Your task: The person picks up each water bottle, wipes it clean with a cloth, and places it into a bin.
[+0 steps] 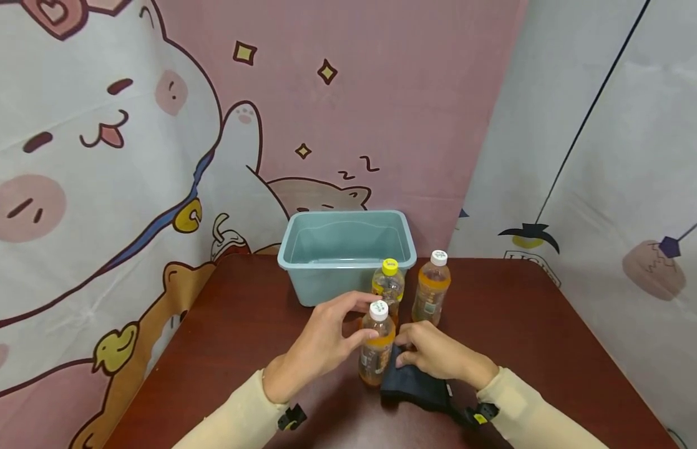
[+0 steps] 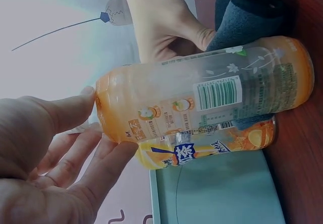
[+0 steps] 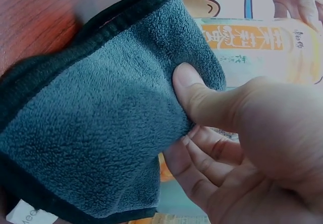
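Observation:
My left hand point(image 1: 319, 337) holds a clear plastic drink bottle point(image 1: 375, 357) with a white cap and an orange band, thumb and fingers about its shoulder. This bottle stands upright on the table, its barcode side point(image 2: 218, 94) showing in the left wrist view. My right hand point(image 1: 445, 355) pinches a folded dark grey towel point(image 3: 101, 133) between thumb and fingers, right beside the bottle. Black trim edges the towel, and a white tag point(image 3: 31, 213) sticks out at one corner. Behind the held bottle, partly hidden, is a yellow-capped bottle point(image 1: 389, 284).
Another white-capped bottle point(image 1: 432, 290) stands to the right of the yellow-capped one. At the back of the dark red table point(image 1: 528, 349) is a light blue plastic bin point(image 1: 320, 285). A cartoon-printed cloth point(image 1: 415, 93) hangs behind the table.

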A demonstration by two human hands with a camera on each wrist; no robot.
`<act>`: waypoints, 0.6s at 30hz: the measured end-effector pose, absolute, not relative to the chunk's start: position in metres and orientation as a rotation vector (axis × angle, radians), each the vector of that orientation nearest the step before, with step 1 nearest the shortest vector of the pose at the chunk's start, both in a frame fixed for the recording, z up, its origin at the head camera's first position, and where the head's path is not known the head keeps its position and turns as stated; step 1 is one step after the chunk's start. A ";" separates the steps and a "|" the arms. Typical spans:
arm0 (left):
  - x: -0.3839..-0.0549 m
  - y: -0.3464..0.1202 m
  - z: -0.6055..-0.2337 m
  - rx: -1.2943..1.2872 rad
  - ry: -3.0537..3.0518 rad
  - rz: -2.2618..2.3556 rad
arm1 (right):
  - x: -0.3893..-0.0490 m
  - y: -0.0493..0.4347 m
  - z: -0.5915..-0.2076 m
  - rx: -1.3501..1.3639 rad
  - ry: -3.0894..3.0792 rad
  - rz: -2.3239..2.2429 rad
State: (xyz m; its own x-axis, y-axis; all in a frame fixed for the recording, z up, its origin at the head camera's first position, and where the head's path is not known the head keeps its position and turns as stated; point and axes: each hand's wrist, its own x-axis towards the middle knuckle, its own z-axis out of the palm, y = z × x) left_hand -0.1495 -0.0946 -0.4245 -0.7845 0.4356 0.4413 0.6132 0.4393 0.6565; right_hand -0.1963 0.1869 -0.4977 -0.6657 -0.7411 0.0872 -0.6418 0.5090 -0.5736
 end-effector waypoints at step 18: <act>-0.148 -0.095 -0.426 -0.913 -2.486 -1.286 | -0.182 0.197 -0.462 -1.055 2.658 -1.102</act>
